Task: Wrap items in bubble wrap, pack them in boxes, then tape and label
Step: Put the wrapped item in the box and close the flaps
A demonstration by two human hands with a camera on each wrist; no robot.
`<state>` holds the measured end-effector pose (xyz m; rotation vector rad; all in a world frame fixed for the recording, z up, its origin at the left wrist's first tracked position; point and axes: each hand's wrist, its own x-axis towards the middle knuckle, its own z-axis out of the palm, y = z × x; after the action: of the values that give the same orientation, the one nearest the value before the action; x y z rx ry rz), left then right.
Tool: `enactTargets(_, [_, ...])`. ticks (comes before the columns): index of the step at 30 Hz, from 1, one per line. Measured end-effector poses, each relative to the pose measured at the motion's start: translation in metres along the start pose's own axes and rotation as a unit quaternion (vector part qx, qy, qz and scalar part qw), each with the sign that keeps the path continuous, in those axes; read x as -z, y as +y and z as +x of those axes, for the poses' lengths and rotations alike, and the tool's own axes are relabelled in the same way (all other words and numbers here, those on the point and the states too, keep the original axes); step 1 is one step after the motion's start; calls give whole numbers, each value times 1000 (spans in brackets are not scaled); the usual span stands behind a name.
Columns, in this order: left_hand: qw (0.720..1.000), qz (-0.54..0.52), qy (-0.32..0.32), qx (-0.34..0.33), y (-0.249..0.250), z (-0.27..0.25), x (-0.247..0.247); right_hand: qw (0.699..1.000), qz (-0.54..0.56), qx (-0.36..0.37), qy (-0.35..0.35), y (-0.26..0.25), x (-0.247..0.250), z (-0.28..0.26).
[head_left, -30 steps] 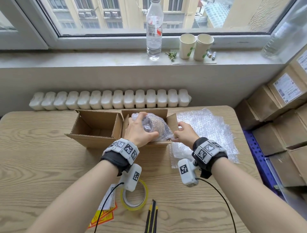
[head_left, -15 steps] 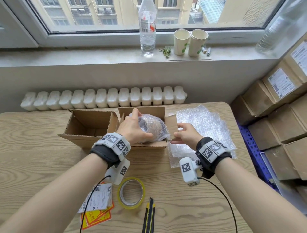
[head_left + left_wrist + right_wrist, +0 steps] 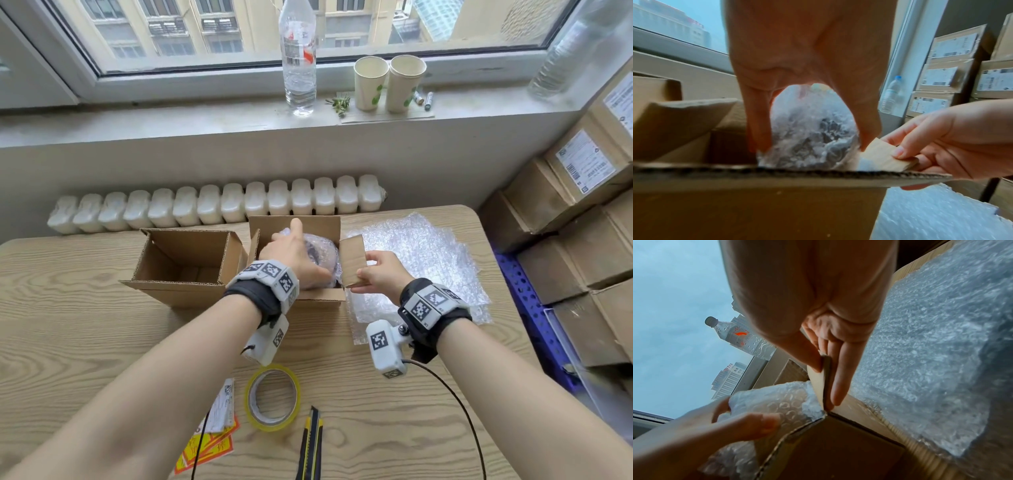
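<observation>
A bubble-wrapped item [image 3: 322, 251] sits partly inside the right cardboard box [image 3: 318, 300] on the wooden table. My left hand [image 3: 301, 253] grips the bundle from above, thumb on its near side and fingers on its far side. In the left wrist view the wrapped item [image 3: 809, 129] shows between the curled fingers [image 3: 758, 129], just above the box rim. My right hand [image 3: 365, 265] pinches the box's right side flap [image 3: 352, 257] and holds it upright. In the right wrist view the thumb and fingers [image 3: 838, 369] clamp that flap [image 3: 817, 386].
An empty open box [image 3: 178, 291] stands just left. A bubble wrap sheet [image 3: 424, 260] lies to the right. Near me lie a tape roll [image 3: 251, 407], a utility knife [image 3: 310, 445] and labels [image 3: 212, 442]. Labelled cartons [image 3: 582, 212] are stacked at right.
The left hand has pressed the wrapped item lower into the right box. The right hand has lifted the side flap from leaning outward to upright.
</observation>
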<state>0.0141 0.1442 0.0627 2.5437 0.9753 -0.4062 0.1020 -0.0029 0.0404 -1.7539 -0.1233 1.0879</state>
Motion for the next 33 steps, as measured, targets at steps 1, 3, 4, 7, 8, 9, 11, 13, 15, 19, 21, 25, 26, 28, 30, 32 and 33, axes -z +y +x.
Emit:
enactTargets(1, [1000,-26,-7,-7,-6,1,2,1000,3,-2,-2,0,0,0])
enactTargets(3, [995,-95,-24,-19,-18,4,8,1000,10,-8,-6,0,0,1])
enactTargets(4, [991,-129,-34,-25,-25,6,11,1000,13,-10,-7,1,0,1])
enactTargets(7, [974,-207,-77,-47,-38,8,23,1000,19,-13,-8,2,1,1])
enactTargets(8, [972,-210,-87,-65,-41,8,26,1000,21,-12,-9,2,1,1])
enactTargets(9, [971,-203,-94,-87,-44,9,28,1000,21,-12,-10,2,1,1])
enactTargets(11, [972,-174,-99,-126,-48,11,30,1000,20,-11,-14,2,1,2])
enactTargets(13, [975,-137,-103,-141,-51,13,27,1000,16,-10,-16,3,2,2])
enactTargets(15, [977,-116,-104,-145,-53,15,23,1000,9,-7,-18,5,2,3])
enactTargets(19, [980,-103,-93,-141,-50,15,17,1000,-1,-5,-17,8,3,3])
enactTargets(21, [981,-108,-87,-132,-48,17,15,1000,1,-6,-18,8,3,4])
enactTargets(25, [975,-131,-105,-144,-51,18,11,1000,4,-10,-14,10,4,4])
enactTargets(26, [974,-132,-108,-148,-53,18,10,1000,3,-11,-13,10,4,4])
enactTargets(28, [974,-128,-108,-151,-54,17,8,1000,1,-10,-11,11,4,5])
enactTargets(30, [975,-126,-117,-143,-52,17,9,1000,3,-9,-13,11,4,5])
enactTargets(32, [974,-131,-133,-131,-49,19,12,1000,6,-9,-14,12,4,6])
enactTargets(33, [973,-133,-138,-126,-49,20,13,1000,7,-10,-14,12,4,7])
